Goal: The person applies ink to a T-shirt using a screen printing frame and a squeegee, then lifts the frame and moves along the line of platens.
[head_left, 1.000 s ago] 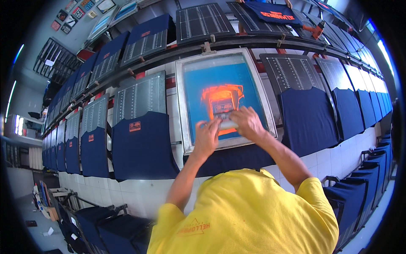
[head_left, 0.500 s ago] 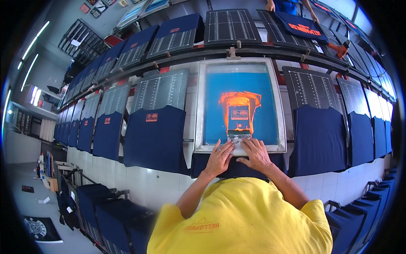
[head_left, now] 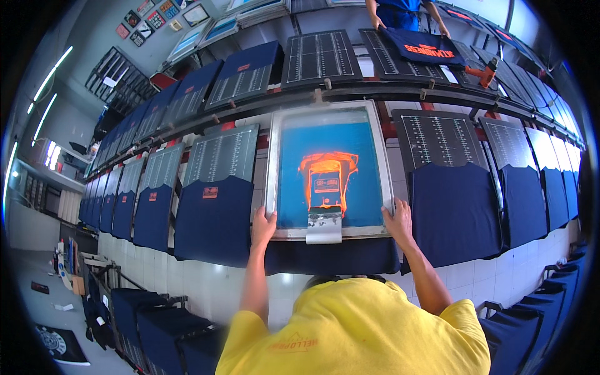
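Note:
A silk-screen frame [head_left: 382, 164] with blue mesh [head_left: 294, 187] lies over a navy T-shirt [head_left: 331, 257], whose lower part hangs out below the frame. Orange ink [head_left: 345, 164] is smeared around the design window in the mesh. A metal squeegee [head_left: 324, 234] leans on the near rim of the frame, its inked end on the mesh and nobody's hand on it. My left hand [head_left: 264, 226] grips the frame's left side near its front corner. At the matching right side, my right hand [head_left: 399, 221] holds the frame, its fingers partly hidden.
Black printing boards [head_left: 440, 140] flank the frame, several with navy shirts [head_left: 215, 219]. A metal rail [head_left: 244, 107] runs behind them. Across it, a person in blue [head_left: 400, 19] handles a navy shirt with orange print [head_left: 428, 49], near an orange heat gun [head_left: 484, 74].
Both my hands have let go of the squeegee and moved apart to the frame's two sides. The squeegee now rests on the near rim. The view has shifted slightly.

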`<state>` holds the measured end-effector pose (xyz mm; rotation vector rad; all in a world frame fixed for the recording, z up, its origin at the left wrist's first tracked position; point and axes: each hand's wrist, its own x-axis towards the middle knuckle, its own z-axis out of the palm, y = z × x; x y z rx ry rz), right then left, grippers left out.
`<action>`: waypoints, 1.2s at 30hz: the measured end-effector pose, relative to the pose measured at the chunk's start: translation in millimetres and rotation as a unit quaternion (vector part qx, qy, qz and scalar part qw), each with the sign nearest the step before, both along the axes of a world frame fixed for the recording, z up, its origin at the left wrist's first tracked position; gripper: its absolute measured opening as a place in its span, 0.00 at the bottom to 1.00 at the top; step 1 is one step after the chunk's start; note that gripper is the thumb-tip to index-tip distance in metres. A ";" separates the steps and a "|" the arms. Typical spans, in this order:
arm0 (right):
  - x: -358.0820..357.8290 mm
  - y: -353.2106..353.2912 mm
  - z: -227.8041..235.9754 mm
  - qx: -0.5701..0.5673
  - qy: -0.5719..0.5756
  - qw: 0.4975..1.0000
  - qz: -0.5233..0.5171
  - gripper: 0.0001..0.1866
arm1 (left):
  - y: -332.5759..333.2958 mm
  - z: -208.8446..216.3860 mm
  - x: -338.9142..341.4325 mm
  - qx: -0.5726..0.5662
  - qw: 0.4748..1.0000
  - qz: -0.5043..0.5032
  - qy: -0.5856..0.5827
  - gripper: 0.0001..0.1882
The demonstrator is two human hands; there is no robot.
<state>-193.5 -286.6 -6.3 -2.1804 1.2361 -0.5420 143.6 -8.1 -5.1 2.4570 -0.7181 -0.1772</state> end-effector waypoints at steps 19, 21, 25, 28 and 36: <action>29.4 -6.1 -23.4 -0.041 -0.019 0.995 -0.091 0.30 | -19.3 6.0 12.6 -0.055 0.998 -0.006 0.035 0.20; 27.5 -5.2 -26.9 -0.036 -0.013 0.995 -0.091 0.30 | -19.1 7.7 12.6 -0.056 0.997 -0.010 0.060 0.20; 29.1 -1.0 -3.3 0.013 -0.020 0.997 -0.078 0.31 | -18.9 7.8 8.4 -0.075 0.997 -0.014 0.033 0.18; 33.6 0.9 -2.3 0.019 -0.015 0.996 -0.085 0.32 | -18.2 9.8 16.6 -0.089 0.995 -0.041 0.011 0.16; 20.2 -4.8 -2.9 0.032 -0.017 0.995 -0.088 0.32 | -22.9 27.9 13.4 -0.153 0.987 -0.053 0.016 0.16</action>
